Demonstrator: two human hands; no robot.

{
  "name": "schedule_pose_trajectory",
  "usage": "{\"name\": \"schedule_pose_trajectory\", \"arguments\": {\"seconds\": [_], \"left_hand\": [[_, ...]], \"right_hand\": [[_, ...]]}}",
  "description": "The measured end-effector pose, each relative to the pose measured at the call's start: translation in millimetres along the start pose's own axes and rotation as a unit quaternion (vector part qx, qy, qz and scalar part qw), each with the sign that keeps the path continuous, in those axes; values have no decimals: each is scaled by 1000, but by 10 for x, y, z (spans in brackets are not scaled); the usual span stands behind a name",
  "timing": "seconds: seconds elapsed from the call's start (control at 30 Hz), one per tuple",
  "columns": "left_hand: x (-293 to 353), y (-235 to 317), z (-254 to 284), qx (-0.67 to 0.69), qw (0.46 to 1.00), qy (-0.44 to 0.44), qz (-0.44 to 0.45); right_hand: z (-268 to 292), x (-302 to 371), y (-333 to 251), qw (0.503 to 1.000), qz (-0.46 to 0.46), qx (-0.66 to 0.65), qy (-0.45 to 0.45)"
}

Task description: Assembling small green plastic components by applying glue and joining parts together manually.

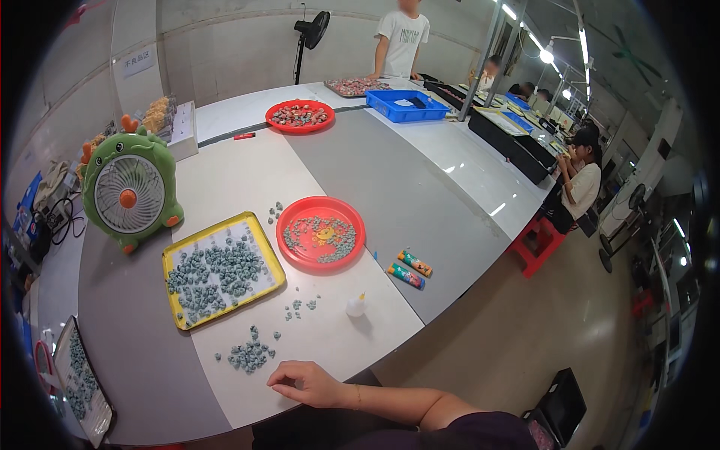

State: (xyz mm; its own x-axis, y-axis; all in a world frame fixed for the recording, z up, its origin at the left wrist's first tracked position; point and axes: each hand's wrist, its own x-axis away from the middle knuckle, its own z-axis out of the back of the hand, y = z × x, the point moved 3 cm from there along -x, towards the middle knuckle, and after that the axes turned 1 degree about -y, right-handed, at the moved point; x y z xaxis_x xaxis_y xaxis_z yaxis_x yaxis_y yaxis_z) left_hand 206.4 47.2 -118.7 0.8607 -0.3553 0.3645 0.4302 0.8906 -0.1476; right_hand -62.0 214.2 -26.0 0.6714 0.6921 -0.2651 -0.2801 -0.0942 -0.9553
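Observation:
My right hand (311, 383) rests at the near edge of the white table, fingers curled and thumb tip against them. Anything pinched there is too small or hidden to make out. Just beyond it lies a loose pile of small grey-blue pieces (251, 354). Farther off is a yellow tray (279, 271) lined with white paper and covered with similar pieces. To its right, a red round plate (358, 217) holds smaller grey bits. A small white squeeze bottle (355, 306) with a yellow tip stands upright right of the hand. My left hand is out of view.
A green cartoon-shaped fan (127, 191) stands at left. Two colourful tube-shaped packs (411, 270) lie at right. Farther back are another red plate (271, 122), a blue bin (409, 115) and a standing person (403, 41). Another filled tray (103, 420) sits lower left.

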Motion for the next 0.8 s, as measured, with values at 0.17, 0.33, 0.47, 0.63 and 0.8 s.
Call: {"name": "schedule_pose_trajectory", "arguments": {"seconds": [0.17,0.33,0.47,0.63,0.8], "left_hand": [[-6,12,13,-35,999,12,1],[-2,43,44,-68,997,22,2],[21,24,54,-99,995,29,2],[85,67,8,-134,990,37,7],[278,219,10,-153,988,24,22]], "right_hand": [[10,-14,7,1000,-4,-4,2],[38,-26,33,999,-40,6,-23],[30,-18,38,999,-28,3,-18],[-15,20,15,999,-25,15,-23],[-39,59,10,999,-34,2,-23]]}}
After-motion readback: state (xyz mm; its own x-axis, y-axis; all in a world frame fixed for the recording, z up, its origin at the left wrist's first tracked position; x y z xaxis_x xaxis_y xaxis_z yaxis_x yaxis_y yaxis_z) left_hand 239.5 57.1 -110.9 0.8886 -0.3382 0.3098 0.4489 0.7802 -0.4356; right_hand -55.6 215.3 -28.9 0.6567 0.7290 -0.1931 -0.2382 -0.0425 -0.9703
